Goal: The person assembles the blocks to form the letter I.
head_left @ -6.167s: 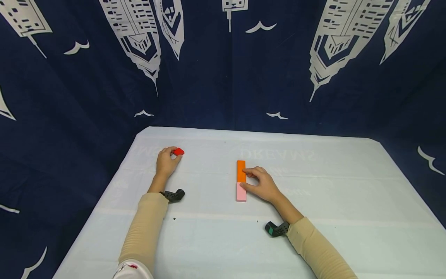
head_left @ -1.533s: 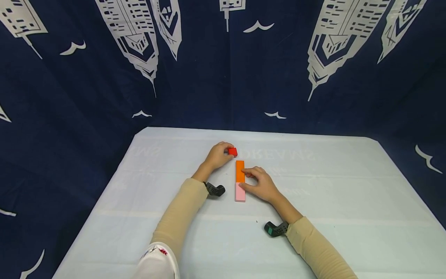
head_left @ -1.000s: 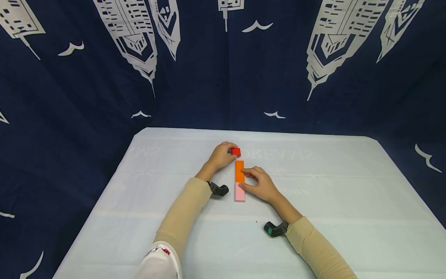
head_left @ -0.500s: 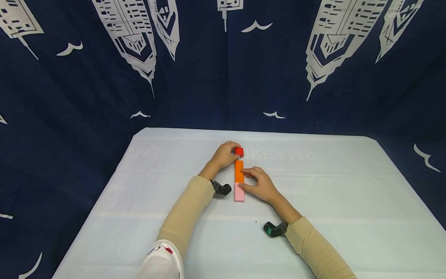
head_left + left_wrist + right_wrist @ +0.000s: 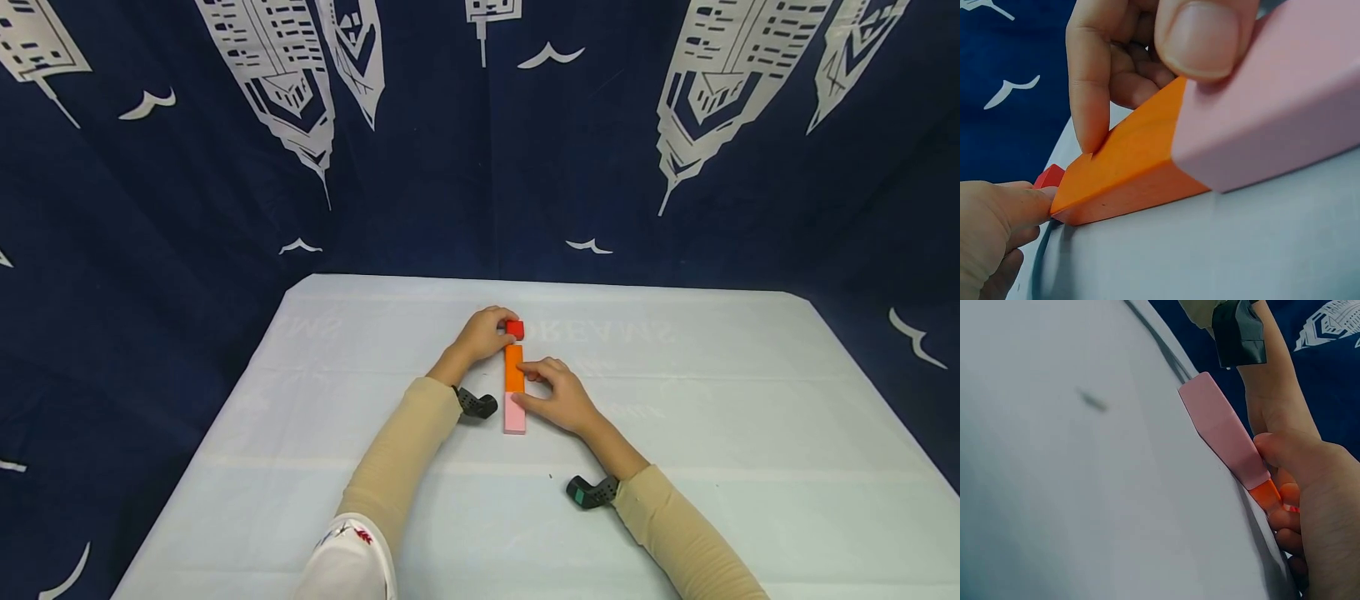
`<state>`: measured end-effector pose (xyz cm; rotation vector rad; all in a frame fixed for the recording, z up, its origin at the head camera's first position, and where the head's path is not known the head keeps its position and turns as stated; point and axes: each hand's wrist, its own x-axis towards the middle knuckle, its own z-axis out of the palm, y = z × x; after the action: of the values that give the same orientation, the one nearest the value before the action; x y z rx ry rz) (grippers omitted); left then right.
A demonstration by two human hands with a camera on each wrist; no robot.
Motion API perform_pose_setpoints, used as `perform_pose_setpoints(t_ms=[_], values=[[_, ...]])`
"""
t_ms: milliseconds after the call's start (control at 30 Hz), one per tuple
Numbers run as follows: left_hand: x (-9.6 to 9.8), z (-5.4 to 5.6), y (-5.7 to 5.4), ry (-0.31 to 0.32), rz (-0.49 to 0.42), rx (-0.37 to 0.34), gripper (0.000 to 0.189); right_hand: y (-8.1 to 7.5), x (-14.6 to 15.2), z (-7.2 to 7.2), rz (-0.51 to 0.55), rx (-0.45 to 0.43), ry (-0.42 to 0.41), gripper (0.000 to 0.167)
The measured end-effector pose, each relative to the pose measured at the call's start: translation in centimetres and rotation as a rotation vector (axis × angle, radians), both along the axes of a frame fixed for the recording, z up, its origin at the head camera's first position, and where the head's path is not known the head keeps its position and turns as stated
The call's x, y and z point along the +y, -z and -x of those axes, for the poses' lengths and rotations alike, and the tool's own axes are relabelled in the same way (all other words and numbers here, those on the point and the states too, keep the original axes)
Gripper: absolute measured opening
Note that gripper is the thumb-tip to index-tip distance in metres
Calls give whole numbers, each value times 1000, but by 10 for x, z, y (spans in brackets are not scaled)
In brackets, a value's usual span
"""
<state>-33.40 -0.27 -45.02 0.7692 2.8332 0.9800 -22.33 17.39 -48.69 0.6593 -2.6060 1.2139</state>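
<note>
In the head view my left hand [image 5: 482, 333] pinches a small red block [image 5: 516, 330] between thumb and fingers. The red block is just beyond the far end of an orange block [image 5: 513, 368], with a narrow gap showing between them. A pink block [image 5: 514, 414] lies end to end with the orange one, forming a straight row on the table. My right hand [image 5: 564, 401] comes from the right; in the left wrist view its index fingertip touches the orange block [image 5: 1129, 150] and its thumb presses the pink block [image 5: 1266, 106]. The right wrist view shows the pink block [image 5: 1222, 428] near the thumb.
A white cloth covers the table [image 5: 712, 433], with faint mirrored lettering at the back. Behind it hangs a dark blue curtain [image 5: 435, 183] with white building and bird prints. Black wrist cameras [image 5: 478, 405] sit on both wrists.
My left hand has carried the red block rightward from the table's left side to the row's far end, then slightly nearer the orange block. My right hand has stayed in place.
</note>
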Motion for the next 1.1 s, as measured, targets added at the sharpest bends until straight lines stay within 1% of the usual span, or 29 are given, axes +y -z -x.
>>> perform_pose_setpoints(t_ms=[467, 933, 1100], values=[[-2, 4, 4, 6, 8, -6, 32, 0, 1, 1, 6, 12, -6, 48], [-4, 2, 5, 12, 25, -19, 33, 1, 1, 0, 5, 1, -4, 48], [-5, 3, 5, 19, 28, -12, 35, 0, 1, -1, 10, -1, -9, 48]])
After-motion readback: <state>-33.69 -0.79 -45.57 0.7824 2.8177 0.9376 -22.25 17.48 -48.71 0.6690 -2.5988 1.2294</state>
